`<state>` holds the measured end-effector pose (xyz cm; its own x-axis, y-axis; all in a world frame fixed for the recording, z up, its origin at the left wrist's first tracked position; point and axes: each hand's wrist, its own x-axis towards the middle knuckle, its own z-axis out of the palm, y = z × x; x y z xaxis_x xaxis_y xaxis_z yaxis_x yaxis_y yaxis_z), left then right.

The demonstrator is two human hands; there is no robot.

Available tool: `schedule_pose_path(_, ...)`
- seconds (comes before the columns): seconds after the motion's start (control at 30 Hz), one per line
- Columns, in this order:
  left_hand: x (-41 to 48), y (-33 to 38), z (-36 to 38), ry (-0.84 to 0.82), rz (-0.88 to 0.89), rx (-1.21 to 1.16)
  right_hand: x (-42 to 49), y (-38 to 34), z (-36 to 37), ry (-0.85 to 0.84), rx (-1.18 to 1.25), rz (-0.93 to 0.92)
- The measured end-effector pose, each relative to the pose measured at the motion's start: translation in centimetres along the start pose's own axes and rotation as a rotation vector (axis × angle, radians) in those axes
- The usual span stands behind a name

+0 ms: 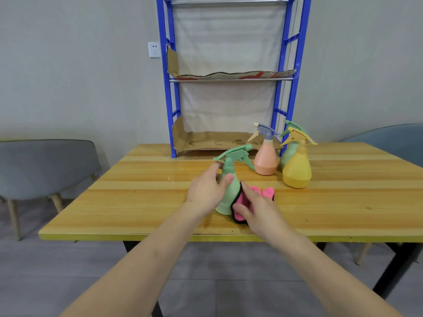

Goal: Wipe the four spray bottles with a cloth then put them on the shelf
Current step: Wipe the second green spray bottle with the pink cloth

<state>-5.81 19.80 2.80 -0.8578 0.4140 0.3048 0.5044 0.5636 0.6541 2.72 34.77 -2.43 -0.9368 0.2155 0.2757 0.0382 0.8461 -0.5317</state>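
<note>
Holding the green spray bottle (226, 186) upright on the bench (137, 202), our left grip (206, 193) curled round its neck and shoulder, our right grip (258, 213) pinching the pink cloth (265, 193) against its lower side, peach bottle (265, 161) and yellow bottle (296, 168) behind.

2 bare forearms, left grip (206, 193), right grip (259, 213), short plain fingernails
</note>
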Motion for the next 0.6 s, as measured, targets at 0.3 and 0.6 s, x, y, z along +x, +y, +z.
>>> schedule_pose_path(0.3,-0.2,0.1,-0.1,0.011,-0.015,-0.104,2.3,-1.5,-0.4,0.045,0.107,-0.056)
schedule_pose_path(0.6,-0.5,1.4,0.8,0.023,-0.097,0.04,1.9,0.2,-0.6,-0.081,0.042,0.005)
